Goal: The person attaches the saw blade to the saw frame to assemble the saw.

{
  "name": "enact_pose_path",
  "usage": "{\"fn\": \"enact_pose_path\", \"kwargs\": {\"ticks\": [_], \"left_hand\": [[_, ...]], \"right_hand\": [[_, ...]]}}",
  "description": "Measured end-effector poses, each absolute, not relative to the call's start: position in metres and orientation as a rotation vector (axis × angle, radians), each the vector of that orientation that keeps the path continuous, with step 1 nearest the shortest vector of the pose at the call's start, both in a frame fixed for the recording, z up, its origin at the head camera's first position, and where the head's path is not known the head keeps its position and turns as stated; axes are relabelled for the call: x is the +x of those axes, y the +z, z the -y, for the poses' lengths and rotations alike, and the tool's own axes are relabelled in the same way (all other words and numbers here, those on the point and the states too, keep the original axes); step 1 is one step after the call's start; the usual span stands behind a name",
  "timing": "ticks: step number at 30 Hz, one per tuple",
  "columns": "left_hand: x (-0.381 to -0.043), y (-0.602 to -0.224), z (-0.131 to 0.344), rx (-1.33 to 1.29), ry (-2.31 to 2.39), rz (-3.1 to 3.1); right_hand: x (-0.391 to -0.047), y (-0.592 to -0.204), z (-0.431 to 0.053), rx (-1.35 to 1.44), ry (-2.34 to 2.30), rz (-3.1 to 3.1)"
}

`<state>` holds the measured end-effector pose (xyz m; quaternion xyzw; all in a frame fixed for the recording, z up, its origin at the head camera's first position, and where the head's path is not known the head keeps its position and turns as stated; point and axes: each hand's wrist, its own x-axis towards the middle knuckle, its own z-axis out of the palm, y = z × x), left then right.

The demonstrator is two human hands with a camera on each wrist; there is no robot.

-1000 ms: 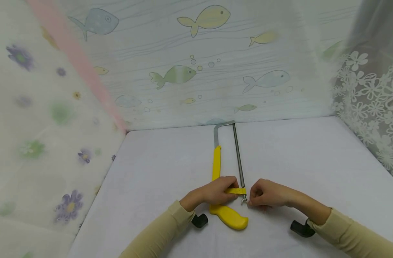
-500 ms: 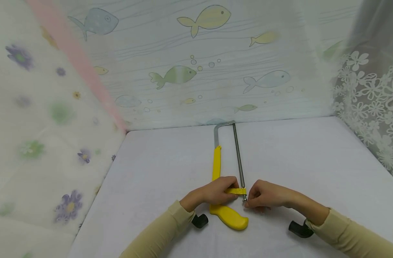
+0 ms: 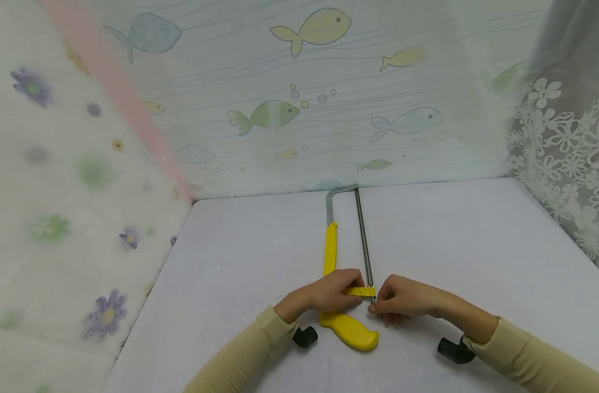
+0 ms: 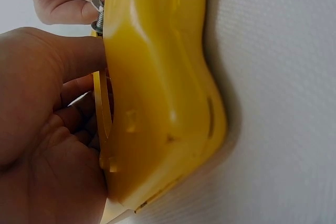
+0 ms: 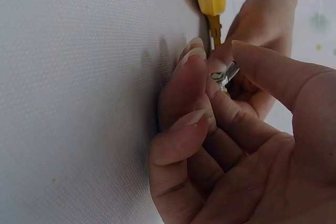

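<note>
We hold yellow saw point(image 3: 331, 249) with curled left hand point(image 3: 332, 291); our right hand point(image 3: 408, 295), nearly closed, pinches wing nut point(image 5: 229, 72) near end of blade point(image 3: 363, 237)

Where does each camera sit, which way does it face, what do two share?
Head: worn on the head, facing forward and down at the hacksaw; left hand, right hand and sleeves show.
Left wrist: worn there, facing the yellow handle; left hand close, right hand top left.
Right wrist: worn there, facing the wing nut; right hand close, left hand beyond.
Wrist views share both hands.
</note>
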<state>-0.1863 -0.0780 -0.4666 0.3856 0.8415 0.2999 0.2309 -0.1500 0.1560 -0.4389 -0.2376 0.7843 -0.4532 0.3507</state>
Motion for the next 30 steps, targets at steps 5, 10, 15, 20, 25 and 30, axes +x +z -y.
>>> {"fn": "enact_pose_path", "kwargs": {"ticks": [5,10,15,20,25,30], "left_hand": [[-0.1869,-0.4675,0.0782,1.062,0.825,-2.313],[-0.1868,-0.4678,0.0781,1.063,0.819,-2.314],[-0.1866,-0.4672,0.0783,1.06,0.818,-2.315],[-0.1864,-0.4663,0.0782,1.049,0.815,-2.322],[-0.1856,-0.4663,0.0776,1.028,0.812,-2.324],[-0.1847,-0.466,0.077,1.031,0.8,-2.333]], "right_hand": [[-0.1506,-0.439,-0.1563,-0.614,-1.166,-2.032],[-0.1513,-0.4386,-0.158,-0.592,-1.152,-2.044],[-0.152,-0.438,-0.1604,-0.58,-1.14,-2.051],[-0.1524,-0.4366,-0.1621,-0.568,-1.128,-2.062],[-0.1527,-0.4365,-0.1633,-0.563,-1.117,-2.076],[-0.153,-0.437,-0.1641,-0.589,-1.119,-2.081]]}}
